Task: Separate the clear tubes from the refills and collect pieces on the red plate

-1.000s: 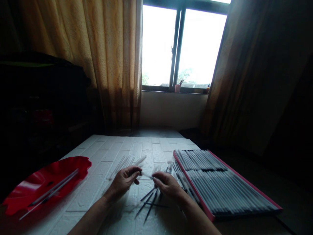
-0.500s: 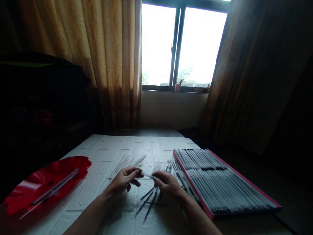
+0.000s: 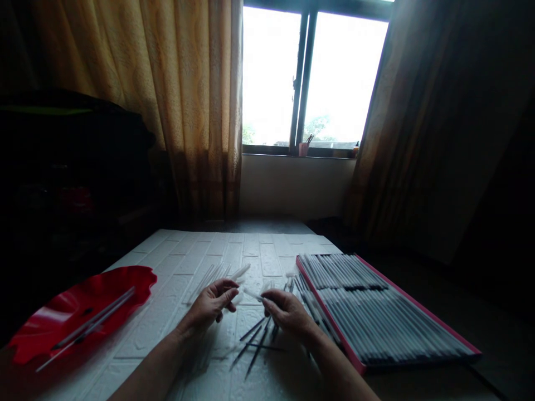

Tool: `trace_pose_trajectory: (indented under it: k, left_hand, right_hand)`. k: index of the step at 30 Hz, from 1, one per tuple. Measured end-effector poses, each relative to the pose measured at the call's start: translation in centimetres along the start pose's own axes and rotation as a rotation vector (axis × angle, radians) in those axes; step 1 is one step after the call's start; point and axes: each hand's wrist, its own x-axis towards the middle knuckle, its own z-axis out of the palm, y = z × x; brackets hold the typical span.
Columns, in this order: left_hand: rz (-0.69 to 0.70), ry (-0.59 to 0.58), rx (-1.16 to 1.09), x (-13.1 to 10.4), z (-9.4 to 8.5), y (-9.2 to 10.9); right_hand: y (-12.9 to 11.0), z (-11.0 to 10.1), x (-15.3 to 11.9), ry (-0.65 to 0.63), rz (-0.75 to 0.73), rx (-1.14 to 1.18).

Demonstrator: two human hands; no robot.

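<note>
Between the fingertips of my right hand (image 3: 286,313) is a thin pale tube (image 3: 252,294), its free end pointing left toward my other hand. My left hand (image 3: 214,301) is just left of that end, fingers curled with thumb near forefinger; whether something small is between them is too blurred to tell. Several dark thin sticks (image 3: 253,346) lie crossed on the white table below and between the hands. Clear tubes (image 3: 210,278) lie behind my left hand. Right of my right hand, a red-edged box (image 3: 359,365) holds rows of grey pen-like sticks (image 3: 388,323).
At the left stands a red wavy-edged dish (image 3: 125,274) with a few long thin sticks in it. More dark sticks (image 3: 307,295) lie along the box's left side. The white brick-patterned table (image 3: 179,256) reaches toward the window wall.
My left hand has moved slightly left, away from the pale tube's end, widening the gap between the hands. My right hand still holds the tube.
</note>
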Motion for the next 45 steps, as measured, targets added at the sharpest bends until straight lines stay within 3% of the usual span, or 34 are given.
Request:
trace_pose_trajectory:
  k: [19, 27, 33, 45]
  left_hand:
    - [0.158, -0.003, 0.054, -1.1, 0.6, 0.9]
    - [0.130, -0.022, 0.052, -0.9, 0.5, 1.0]
    - [0.000, -0.070, 0.040, -0.8, 0.2, 0.9]
    - [0.007, -0.060, 0.026, -0.8, 0.3, 1.1]
  right_hand:
    - [0.4, 0.0, -0.1, -0.033, -0.058, -0.154]
    - [0.3, 0.0, -0.2, 0.005, -0.116, -0.249]
    - [-0.2, -0.1, -0.3, -0.001, -0.114, -0.255]
    - [0.1, -0.2, -0.3, -0.012, -0.115, -0.229]
